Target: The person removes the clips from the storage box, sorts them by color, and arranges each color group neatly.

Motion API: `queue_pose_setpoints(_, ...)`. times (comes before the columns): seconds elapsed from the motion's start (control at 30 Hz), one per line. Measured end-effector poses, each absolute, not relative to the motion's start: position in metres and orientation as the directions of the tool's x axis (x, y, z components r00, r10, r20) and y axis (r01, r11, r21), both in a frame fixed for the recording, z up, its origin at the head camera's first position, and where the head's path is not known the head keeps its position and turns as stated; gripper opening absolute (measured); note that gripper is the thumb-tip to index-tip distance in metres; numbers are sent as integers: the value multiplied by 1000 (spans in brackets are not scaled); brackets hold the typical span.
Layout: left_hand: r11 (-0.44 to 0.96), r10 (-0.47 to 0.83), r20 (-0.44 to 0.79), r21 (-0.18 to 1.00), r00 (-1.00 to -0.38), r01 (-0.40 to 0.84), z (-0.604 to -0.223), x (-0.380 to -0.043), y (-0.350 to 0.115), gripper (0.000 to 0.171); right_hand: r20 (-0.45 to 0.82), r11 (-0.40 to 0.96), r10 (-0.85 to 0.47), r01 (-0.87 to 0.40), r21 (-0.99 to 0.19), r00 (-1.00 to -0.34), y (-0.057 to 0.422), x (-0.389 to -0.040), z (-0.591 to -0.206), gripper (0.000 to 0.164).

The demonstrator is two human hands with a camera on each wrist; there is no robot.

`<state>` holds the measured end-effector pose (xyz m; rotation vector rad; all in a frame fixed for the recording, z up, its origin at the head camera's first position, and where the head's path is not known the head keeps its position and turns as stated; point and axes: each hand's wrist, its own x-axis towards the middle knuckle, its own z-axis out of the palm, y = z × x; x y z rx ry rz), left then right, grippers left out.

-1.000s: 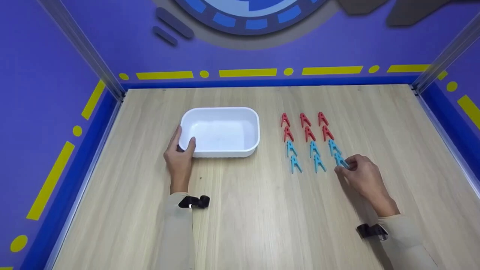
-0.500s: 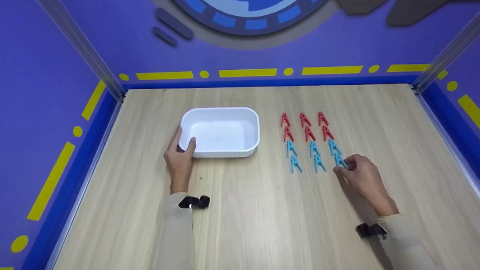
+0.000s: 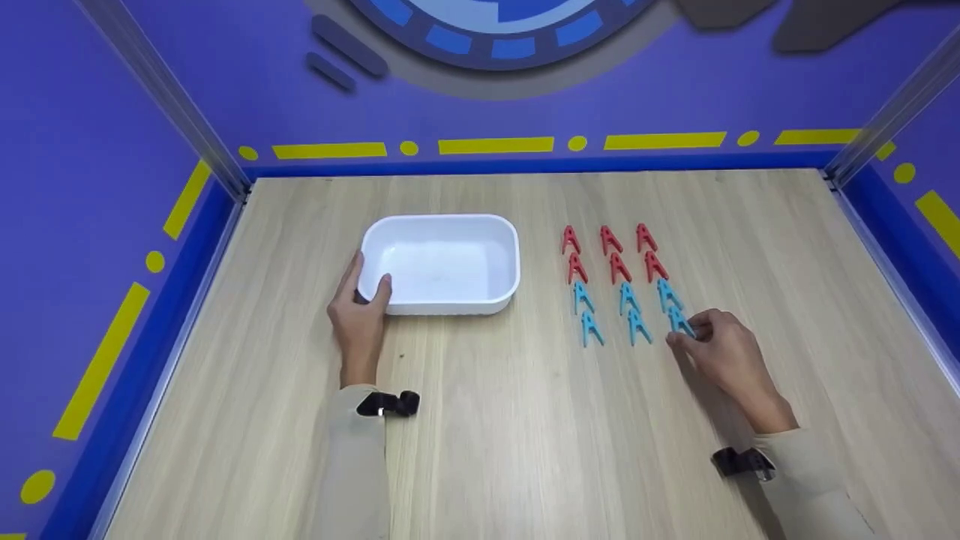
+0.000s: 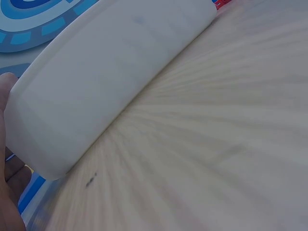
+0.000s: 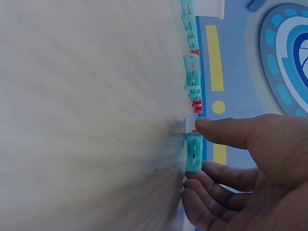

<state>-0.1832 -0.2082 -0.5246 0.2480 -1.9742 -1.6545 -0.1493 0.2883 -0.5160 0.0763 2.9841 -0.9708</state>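
My left hand point(image 3: 361, 322) grips the near left corner of a white plastic basin point(image 3: 450, 307), thumb over the rim and fingers along its outer side. In the left wrist view the basin's side wall point(image 4: 96, 82) fills much of the picture. Several clothespins stand in three columns to its right: red clothespins point(image 3: 616, 268) at the back, blue clothespins point(image 3: 591, 330) in front. At the nearest blue clothespin point(image 3: 679, 322) of the right column is my right hand point(image 3: 724, 352). Its fingers touch that blue clothespin point(image 5: 194, 151) in the right wrist view; a small gap shows beside the thumb.
The wooden table point(image 3: 487, 450) is bounded by a blue back wall point(image 3: 510, 112) with yellow marks and by blue side walls. A metal post stands at each back corner. Black cameras point(image 3: 388, 403) are strapped on both wrists.
The near right blue clothespin and my right fingertips have shifted very slightly left since one second ago. My left hand and the basin have stayed in place.
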Motion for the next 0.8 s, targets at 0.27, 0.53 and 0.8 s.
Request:
queue_pose_setpoints(0.27, 323, -446, 344, 923, -826, 210, -556, -201, -223, 62, -4, 805, 39, 34, -592, -999, 290, -150, -512, 47)
queue_pose_setpoints(0.53, 438, -425, 401, 876, -811, 204, -553, -200, -225, 57, 81, 775, 33, -26, -631, -996, 292, -154, -501, 54)
queue_pose_setpoints(0.8, 578, -314, 560, 753, -766, 313, -547, -199, -222, 56, 146, 748, -13, -107, -655, -989, 282, -170, -491, 60)
